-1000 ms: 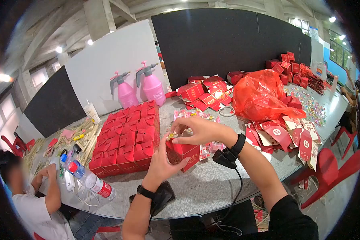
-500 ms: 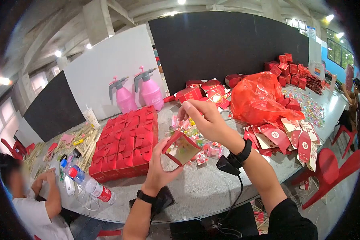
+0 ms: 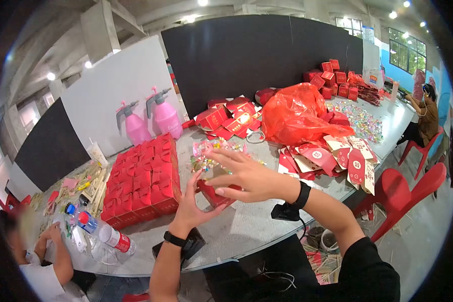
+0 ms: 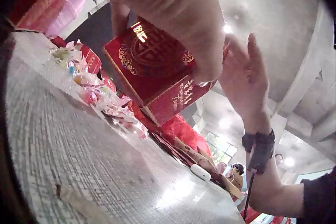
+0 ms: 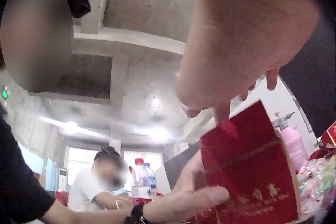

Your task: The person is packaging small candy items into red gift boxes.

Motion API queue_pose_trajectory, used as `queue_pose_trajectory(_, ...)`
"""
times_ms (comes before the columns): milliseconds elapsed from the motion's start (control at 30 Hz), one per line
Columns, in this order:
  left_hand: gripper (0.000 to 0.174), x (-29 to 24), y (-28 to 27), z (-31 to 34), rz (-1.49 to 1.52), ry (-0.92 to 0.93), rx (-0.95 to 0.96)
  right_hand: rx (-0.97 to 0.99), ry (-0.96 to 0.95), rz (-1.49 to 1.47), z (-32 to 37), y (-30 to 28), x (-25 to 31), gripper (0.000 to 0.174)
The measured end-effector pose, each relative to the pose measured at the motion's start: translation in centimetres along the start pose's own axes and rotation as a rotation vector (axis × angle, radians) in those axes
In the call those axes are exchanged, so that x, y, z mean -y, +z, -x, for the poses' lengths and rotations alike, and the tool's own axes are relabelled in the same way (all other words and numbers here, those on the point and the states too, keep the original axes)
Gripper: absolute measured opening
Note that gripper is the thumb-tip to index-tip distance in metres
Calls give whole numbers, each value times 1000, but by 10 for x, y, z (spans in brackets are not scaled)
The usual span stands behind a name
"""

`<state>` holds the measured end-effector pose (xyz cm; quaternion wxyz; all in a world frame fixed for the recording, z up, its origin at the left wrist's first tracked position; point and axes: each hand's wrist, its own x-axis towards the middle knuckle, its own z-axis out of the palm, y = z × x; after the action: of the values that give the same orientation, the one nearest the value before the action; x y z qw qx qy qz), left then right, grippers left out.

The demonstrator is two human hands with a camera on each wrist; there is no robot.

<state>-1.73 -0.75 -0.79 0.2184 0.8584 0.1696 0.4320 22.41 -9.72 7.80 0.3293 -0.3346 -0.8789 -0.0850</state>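
Note:
A small red box [image 3: 215, 193] with gold print is gripped by the left hand [image 3: 190, 207], thumb on the near side and fingers on the far side. In the left wrist view the box [image 4: 152, 69] hangs above the table, a gold emblem on one face. Over its top, the right hand [image 3: 254, 176] has its fingers spread and extended; whether they touch the box is unclear. The right wrist view has the right hand [image 5: 247, 40] just above the box [image 5: 252, 171]. Wrapped candies [image 3: 202, 162] lie behind the box.
Rows of red boxes [image 3: 141, 183] stand at the left, near two bottles [image 3: 105, 234] and pink sprayers [image 3: 167, 118]. A red plastic bag [image 3: 292, 113] and flat cards [image 3: 319, 158] lie right. A phone [image 3: 192, 244] rests at the near edge.
The right hand has come down from the candies to above the box. The box, tilted with its open top showing half a second ago, now sits lower behind the hand. The head view has turned right.

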Motion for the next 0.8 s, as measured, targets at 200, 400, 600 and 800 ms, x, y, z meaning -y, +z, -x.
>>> queue_pose_trajectory(200, 119, 3, -2, 2, 11, -16, -31, -135, 112, 55, 12, 6, -30, 35)
queue_pose_trajectory(400, 118, -2, -3, 3, -56, -29, 35, -201, 9, 29, 15, 26, -21, 26)
queue_pose_trajectory(600, 117, -2, -4, 1, -71, -26, 90, -251, 81, 131, 33, 38, -40, 28)
queue_pose_trajectory(800, 119, -3, 1, -1, 34, -46, 84, -474, 274, -485, 41, 47, -42, 41)
